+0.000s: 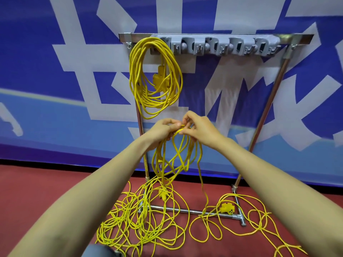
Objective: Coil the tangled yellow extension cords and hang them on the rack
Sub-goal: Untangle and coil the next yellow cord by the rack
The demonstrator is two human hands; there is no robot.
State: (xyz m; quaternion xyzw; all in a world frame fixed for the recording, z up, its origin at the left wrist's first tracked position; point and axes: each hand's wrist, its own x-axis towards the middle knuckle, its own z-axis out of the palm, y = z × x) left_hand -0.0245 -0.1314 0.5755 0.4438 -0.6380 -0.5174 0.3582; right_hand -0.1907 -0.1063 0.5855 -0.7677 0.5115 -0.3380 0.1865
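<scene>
Together, the left grip (161, 131) and right grip (200, 129) pinch thin, ropy loops of yellow cord (160, 162).

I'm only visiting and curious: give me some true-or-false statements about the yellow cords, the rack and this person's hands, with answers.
1. A coiled yellow extension cord already hangs at the left end of the metal rack. True.
2. Both hands are empty. False: the left hand and right hand both hold loops of yellow cord.
3. Tangled yellow cord lies on the red floor. True.
4. Every grey hook carries a coil. False: the grey hooks right of the hung coil are bare.
</scene>
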